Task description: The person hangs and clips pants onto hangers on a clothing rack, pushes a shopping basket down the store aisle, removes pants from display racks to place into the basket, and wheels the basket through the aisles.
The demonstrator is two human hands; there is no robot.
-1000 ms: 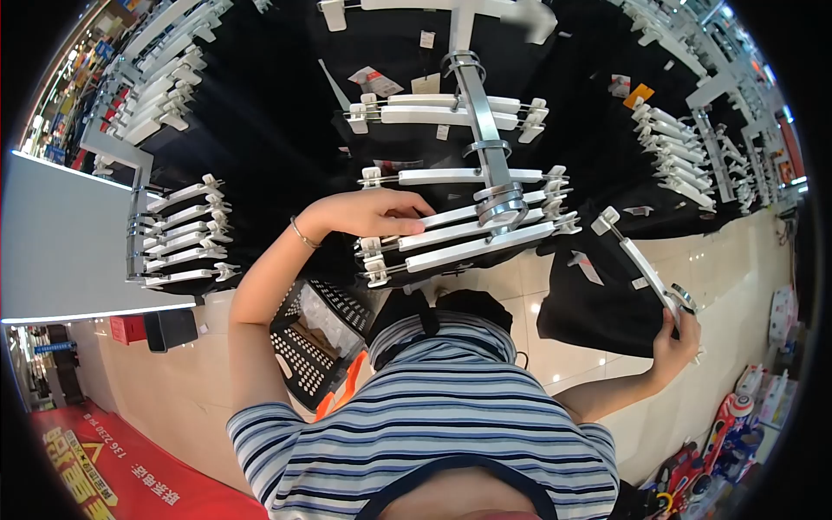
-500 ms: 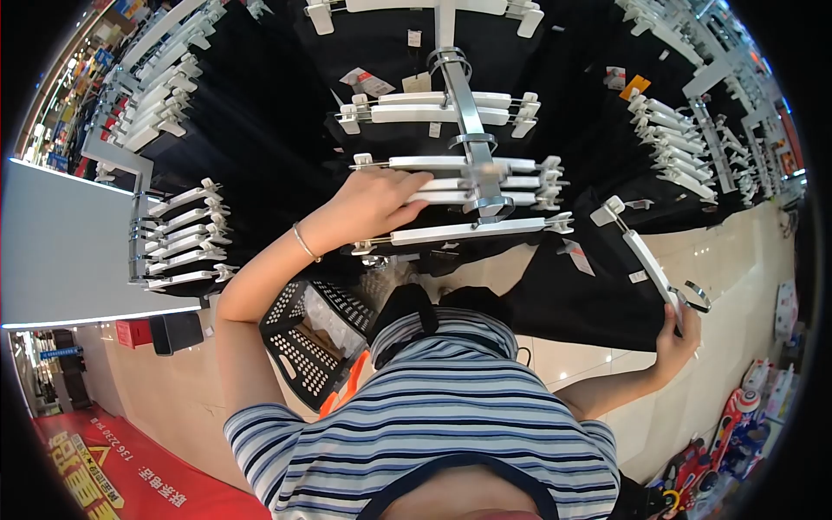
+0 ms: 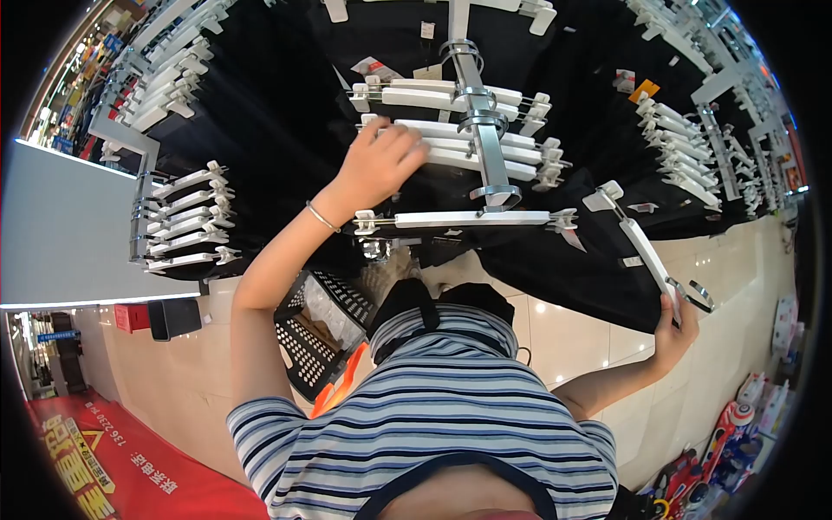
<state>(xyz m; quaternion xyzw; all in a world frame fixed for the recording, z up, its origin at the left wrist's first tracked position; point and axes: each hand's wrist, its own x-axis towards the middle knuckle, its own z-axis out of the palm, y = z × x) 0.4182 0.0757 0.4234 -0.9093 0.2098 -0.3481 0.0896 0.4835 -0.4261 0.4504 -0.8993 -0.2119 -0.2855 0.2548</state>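
My right hand (image 3: 676, 336) is closed around the end of a white clip hanger (image 3: 646, 247), near its metal hook. A black garment (image 3: 576, 282) with paper tags hangs from that hanger, off the rail. My left hand (image 3: 381, 166), with a bangle at the wrist, lies against the left ends of several white clip hangers (image 3: 446, 149) on the metal rail (image 3: 488, 147). Its fingers are apart and slightly bent, and blur hides the exact contact. A single front hanger (image 3: 472, 219) hangs nearer me at the rail's end, with black clothing below it.
More racks of white hangers stand at left (image 3: 186, 221) and right (image 3: 685, 156). A black shopping basket (image 3: 312, 355) is beside my legs. A red banner (image 3: 147, 459) lies lower left, boxed toys (image 3: 737, 425) lower right. A grey panel (image 3: 78, 230) borders the left.
The bunched hangers have slid away from me along the rail with my left hand, widening the gap to the front hanger. My left fingers have spread. My right hand keeps its hanger, nearly still.
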